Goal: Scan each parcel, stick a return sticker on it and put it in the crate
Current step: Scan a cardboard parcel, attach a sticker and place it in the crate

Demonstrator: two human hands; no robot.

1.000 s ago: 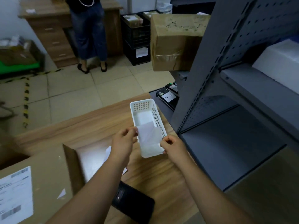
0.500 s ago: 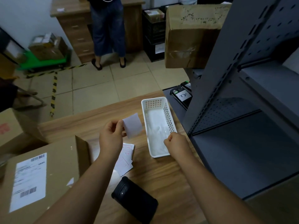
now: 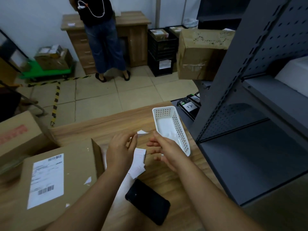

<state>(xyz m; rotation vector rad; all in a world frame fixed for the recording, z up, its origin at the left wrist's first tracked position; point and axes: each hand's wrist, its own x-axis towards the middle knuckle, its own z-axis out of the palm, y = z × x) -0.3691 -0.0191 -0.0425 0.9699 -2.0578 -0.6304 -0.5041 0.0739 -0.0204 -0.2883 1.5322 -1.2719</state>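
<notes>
Sticker step: left hand (image 3: 121, 150) pinching return sticker (image 3: 141, 132) at frame centre; right hand (image 3: 164, 147) hanging slack, empty. Next: pressing it onto parcel (image 3: 55, 177), lower left.

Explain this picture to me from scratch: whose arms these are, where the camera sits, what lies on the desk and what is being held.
No machine here: a person wears a camera on the head, looking down at their own bare arms. The left hand pinches a small white sticker at its fingertips; the right hand is open beside it, holding nothing that I can make out. On the wooden desk lie a cardboard parcel with a printed shipping label, a white perforated basket, a loose pile of stickers and a black handheld device, perhaps the scanner. Another person stands in the background.
</notes>
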